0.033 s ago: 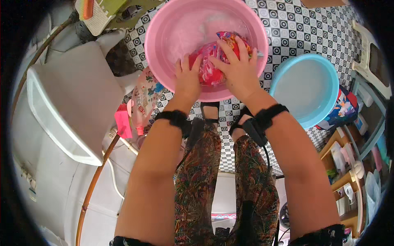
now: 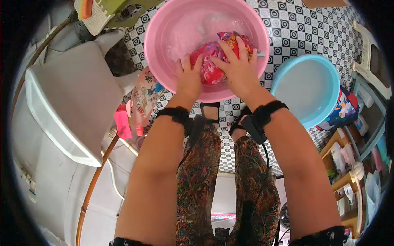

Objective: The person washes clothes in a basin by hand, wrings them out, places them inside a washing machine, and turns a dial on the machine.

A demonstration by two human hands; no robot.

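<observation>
A wet bundle of red patterned cloth (image 2: 211,73) lies in water in the large pink basin (image 2: 149,46), towards its near right side. My right hand (image 2: 240,73) is open and rests across the bundle, its spread fingers pointing away from me. At the bundle's left edge is my left hand (image 2: 189,80), also open, with its fingers apart and the fingertips low over the basin's near side. Neither hand closes round the fabric. The cloth beneath my right palm is hidden.
A light blue basin (image 2: 335,84) of cloudy water stands to the right, with patterned dark fabric (image 2: 344,110) beside it. Left are a tipped white plastic stool (image 2: 67,141), a clear printed bag (image 2: 144,92) and a brown pole (image 2: 91,184). Wooden shelves (image 2: 348,180) line the lower right.
</observation>
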